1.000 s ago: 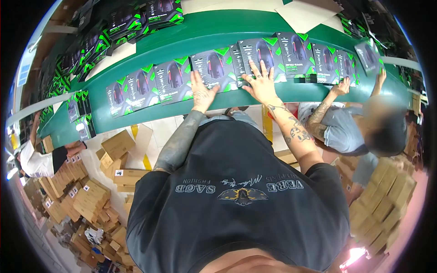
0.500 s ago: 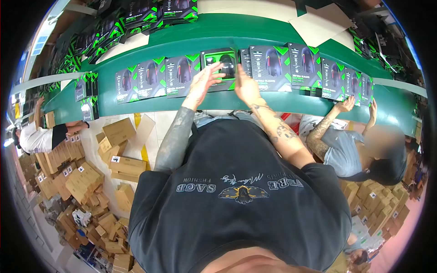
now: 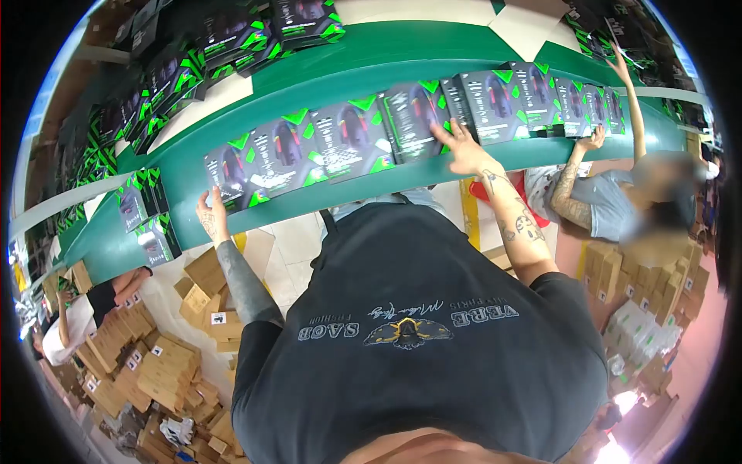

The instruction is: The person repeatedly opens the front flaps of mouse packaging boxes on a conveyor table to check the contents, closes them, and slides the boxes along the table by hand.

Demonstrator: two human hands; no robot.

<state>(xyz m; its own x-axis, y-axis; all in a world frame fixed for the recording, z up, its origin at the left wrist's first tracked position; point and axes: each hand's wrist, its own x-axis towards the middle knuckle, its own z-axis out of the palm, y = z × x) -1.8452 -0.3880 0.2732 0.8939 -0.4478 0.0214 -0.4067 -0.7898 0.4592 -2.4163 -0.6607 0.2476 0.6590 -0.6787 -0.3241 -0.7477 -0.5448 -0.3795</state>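
Observation:
Black boxes with green corners and a computer mouse pictured on them lie in a row along the green bench (image 3: 309, 203). My left hand (image 3: 212, 216) is at the left end of the row, fingers apart against the near left edge of the end box (image 3: 230, 174). My right hand (image 3: 464, 150) is spread, its fingertips at the right edge of a mouse box (image 3: 413, 122) whose printed front shows. Close to those fingertips stands a narrow box (image 3: 456, 100), seen edge-on. Neither hand holds a box.
More mouse boxes (image 3: 228, 35) are stacked on the far side, with a small stack (image 3: 143, 205) at left. A co-worker (image 3: 599, 197) at right touches the row and reaches toward the back. Another person (image 3: 73, 329) is at left. Cardboard cartons (image 3: 162, 371) cover the floor behind.
My hands have moved apart, the left to the row's left end. The box that showed a mouse inside now shows a printed front. The view has turned; the co-worker's arm has reached out.

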